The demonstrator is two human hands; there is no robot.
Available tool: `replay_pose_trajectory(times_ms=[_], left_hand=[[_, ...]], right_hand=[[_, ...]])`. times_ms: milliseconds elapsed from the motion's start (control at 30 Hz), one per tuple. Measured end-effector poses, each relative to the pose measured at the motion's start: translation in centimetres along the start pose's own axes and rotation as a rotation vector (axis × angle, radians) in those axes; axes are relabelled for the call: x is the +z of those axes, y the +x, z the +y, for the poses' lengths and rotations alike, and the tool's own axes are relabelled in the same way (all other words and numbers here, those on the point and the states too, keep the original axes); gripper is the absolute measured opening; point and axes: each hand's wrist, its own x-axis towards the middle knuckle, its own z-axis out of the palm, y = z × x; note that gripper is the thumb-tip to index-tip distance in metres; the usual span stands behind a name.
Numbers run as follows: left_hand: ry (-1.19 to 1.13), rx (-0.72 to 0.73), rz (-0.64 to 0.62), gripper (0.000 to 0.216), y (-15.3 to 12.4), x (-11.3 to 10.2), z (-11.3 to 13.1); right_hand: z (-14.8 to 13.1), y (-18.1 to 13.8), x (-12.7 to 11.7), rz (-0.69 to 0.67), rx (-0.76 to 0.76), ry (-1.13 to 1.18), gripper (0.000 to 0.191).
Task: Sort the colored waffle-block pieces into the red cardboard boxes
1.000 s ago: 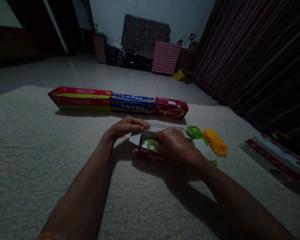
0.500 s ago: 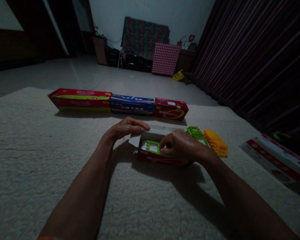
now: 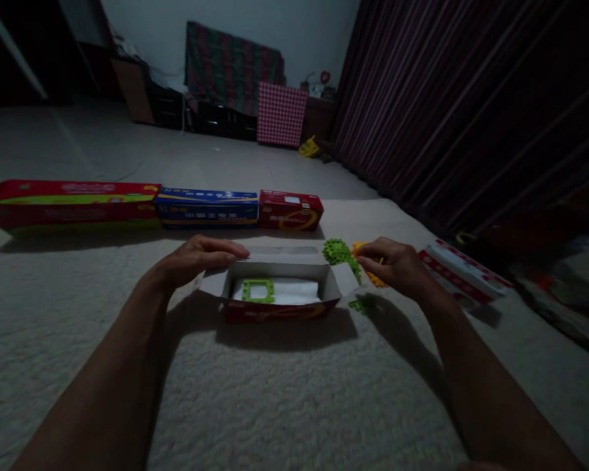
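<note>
A small dark red cardboard box (image 3: 285, 311) stands with its lid raised in front of me. Inside it, a green square plastic frame piece (image 3: 258, 291) lies on white material. My left hand (image 3: 199, 258) grips the box at its back left corner, by the lid and side flap. Right of the box, my right hand (image 3: 392, 261) has its fingers pinched on an orange plastic piece at the orange pile (image 3: 359, 248), which it partly hides. Beside that is a pile of green pieces (image 3: 338, 252). One loose green piece (image 3: 363, 305) lies nearer me.
Behind the open box, a long red and green box (image 3: 78, 203), a blue box (image 3: 206, 208) and another dark red box (image 3: 292, 209) stand in a row on the pale quilted mat (image 3: 275, 405). A white and red box (image 3: 464, 275) lies at the right, near a dark curtain (image 3: 412, 98).
My right hand has left the inside of the box and reached right to the orange pieces. My left hand stays at the box corner. The view has turned right.
</note>
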Motion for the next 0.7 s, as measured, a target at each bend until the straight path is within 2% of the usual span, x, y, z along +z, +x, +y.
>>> replay_pose_trajectory(times_ms=[100,167,267,467,567,700], left_hand=[[0.036,-0.01,0.014,0.031,0.0,0.0,0.3],[0.051,-0.026,0.021,0.034,0.0,0.0,0.5],[0.076,-0.051,0.027,0.035,0.0,0.1,0.8],[0.089,-0.062,0.033,0.031,0.1,0.2,0.9],[0.082,-0.074,0.038,0.03,0.1,0.2,0.8],[0.08,-0.07,0.035,0.032,0.1,0.2,0.9]], right_hand=[[2.8,-0.7,0.7,-0.104,0.027,-0.098,0.021],[3.6,-1.0,1.5,-0.149,0.02,-0.162,0.029],[3.4,-1.2,2.4,-0.181,-0.006,-0.218,0.034],[2.0,-1.2,3.1,-0.137,0.031,-0.285,0.027],[2.2,-1.1,3.3,-0.147,0.034,-0.27,0.021],[2.9,-1.2,3.3,-0.137,0.052,-0.221,0.026]])
